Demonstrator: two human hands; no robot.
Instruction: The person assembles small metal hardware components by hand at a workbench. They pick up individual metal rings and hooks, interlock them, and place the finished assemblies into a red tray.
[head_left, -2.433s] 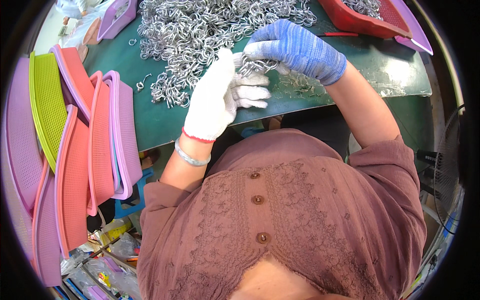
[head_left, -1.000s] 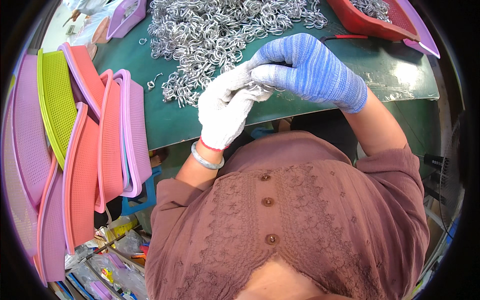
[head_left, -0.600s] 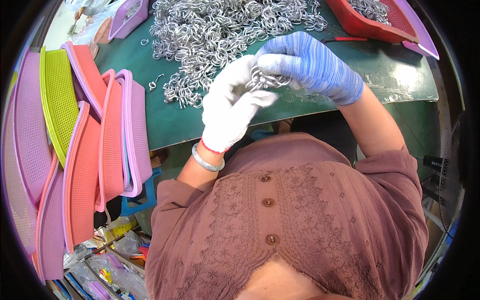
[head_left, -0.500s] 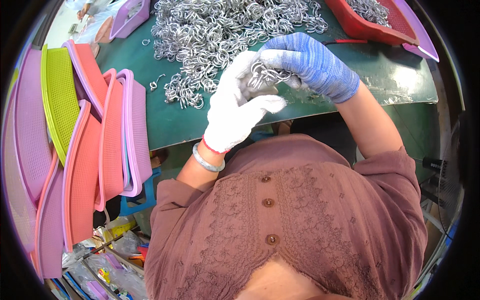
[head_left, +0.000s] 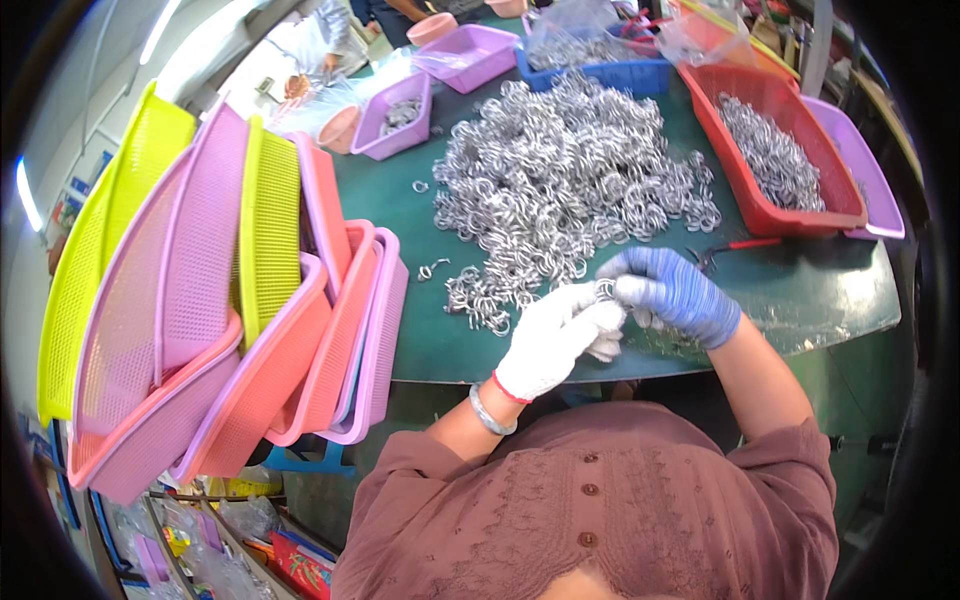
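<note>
A green-topped bench (head_left: 830, 290) fills the middle of a busy workshop, with other benches and trays running off behind it. A big tangled heap of silvery metal rings (head_left: 560, 185) covers most of its far half. To the person's left a lean of stacked mesh baskets (head_left: 250, 300), pink, lilac and yellow, stands on edge against the bench. On the right a red tray (head_left: 745, 190) holds more rings, with a lilac tray (head_left: 870, 180) beside it, and a small red-handled tool (head_left: 735, 248) lies just in front.

At the near edge the left hand (head_left: 555, 340), in a white glove, and the right hand (head_left: 675, 295), in a blue glove, meet over a small bunch of rings (head_left: 606, 291). The fingers of both hands are drawn in narrow around that bunch, pinching it between them just above the bench; how many rings are in it I cannot tell.

To my eye the work is pulling linked rings apart or sorting them. It looks best done close over the bench so anything that slips lands there. One hand should hold firm while the other turns a single ring, not the whole bunch. Gloved fingertips are clumsy on thin wire, so a slow twist would serve better than a tug, which could snag the neighbouring rings at the heap's near edge.
</note>
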